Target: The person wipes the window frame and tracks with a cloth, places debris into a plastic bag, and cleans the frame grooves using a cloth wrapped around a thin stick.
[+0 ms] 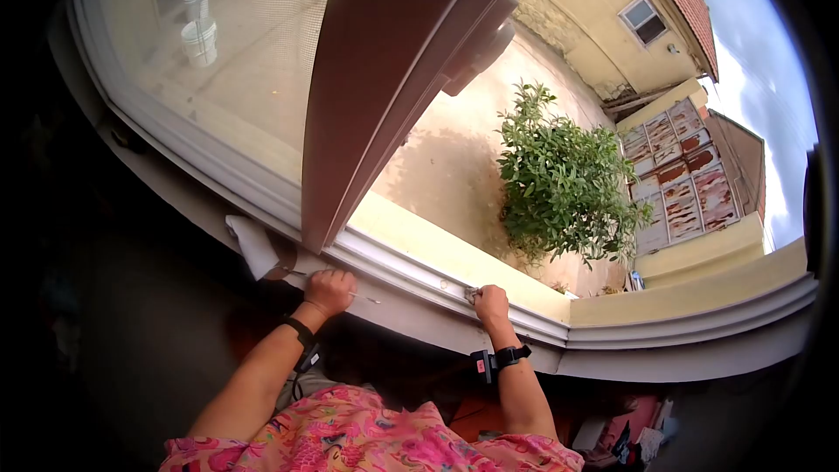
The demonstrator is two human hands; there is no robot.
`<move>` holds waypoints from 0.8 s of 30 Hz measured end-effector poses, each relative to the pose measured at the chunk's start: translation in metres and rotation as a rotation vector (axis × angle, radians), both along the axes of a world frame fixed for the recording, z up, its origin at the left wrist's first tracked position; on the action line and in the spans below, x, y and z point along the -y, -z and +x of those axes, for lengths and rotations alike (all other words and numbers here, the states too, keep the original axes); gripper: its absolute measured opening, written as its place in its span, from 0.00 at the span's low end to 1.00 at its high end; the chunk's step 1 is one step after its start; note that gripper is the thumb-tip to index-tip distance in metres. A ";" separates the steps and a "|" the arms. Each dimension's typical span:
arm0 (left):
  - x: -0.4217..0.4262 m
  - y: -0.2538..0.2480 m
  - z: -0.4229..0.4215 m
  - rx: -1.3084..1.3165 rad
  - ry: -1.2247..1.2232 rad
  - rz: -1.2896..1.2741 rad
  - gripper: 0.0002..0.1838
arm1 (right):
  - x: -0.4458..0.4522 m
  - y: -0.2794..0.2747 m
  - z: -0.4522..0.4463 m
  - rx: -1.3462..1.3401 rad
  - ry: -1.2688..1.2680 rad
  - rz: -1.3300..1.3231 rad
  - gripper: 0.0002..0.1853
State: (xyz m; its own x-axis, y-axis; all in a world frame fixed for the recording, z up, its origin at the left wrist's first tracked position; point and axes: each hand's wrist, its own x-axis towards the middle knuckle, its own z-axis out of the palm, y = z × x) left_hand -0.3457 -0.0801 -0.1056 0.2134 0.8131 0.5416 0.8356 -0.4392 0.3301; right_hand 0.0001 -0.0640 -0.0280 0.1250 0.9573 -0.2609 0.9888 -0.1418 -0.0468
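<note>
- White buckets (pixel 200 31) stand outside, behind the screen.
- A white roll (pixel 253 246) lies on the sill (pixel 402 304), near the left hand.
- The left hand (pixel 330 291) is over the sill, fingers curled closed around a thin stick (pixel 365 299) whose end points right.
- A small pale wad (pixel 472 295) sits at the window track (pixel 415 273).
- The right hand (pixel 492 303) has its fingertips narrowed on this wad.
- A leafy bush (pixel 566 177) grows outside.
</note>
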 end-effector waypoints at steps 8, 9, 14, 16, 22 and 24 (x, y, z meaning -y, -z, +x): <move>0.000 0.006 0.001 -0.019 -0.015 0.005 0.08 | -0.036 0.008 -0.149 -0.303 -0.027 0.152 0.10; -0.001 0.007 0.001 -0.024 -0.020 0.000 0.08 | -0.043 0.012 -0.165 -0.341 -0.081 0.150 0.10; 0.000 0.002 0.000 -0.003 -0.005 -0.011 0.08 | -0.059 -0.008 -0.198 -0.698 -0.104 0.087 0.09; 0.000 0.001 -0.002 0.017 0.006 -0.026 0.08 | -0.061 -0.013 -0.185 -1.169 0.044 0.024 0.09; 0.001 0.003 0.000 -0.010 0.003 -0.015 0.08 | -0.029 -0.039 -0.044 -0.698 -0.102 0.029 0.09; -0.001 0.003 0.001 0.033 -0.004 0.006 0.08 | -0.010 -0.042 0.006 -0.474 0.074 -0.073 0.08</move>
State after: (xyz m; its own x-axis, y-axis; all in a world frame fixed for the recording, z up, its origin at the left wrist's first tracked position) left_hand -0.3451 -0.0795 -0.1089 0.1917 0.8109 0.5529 0.8261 -0.4375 0.3551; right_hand 0.0064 -0.0537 0.0137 0.0432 0.9272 -0.3722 0.8478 -0.2311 -0.4773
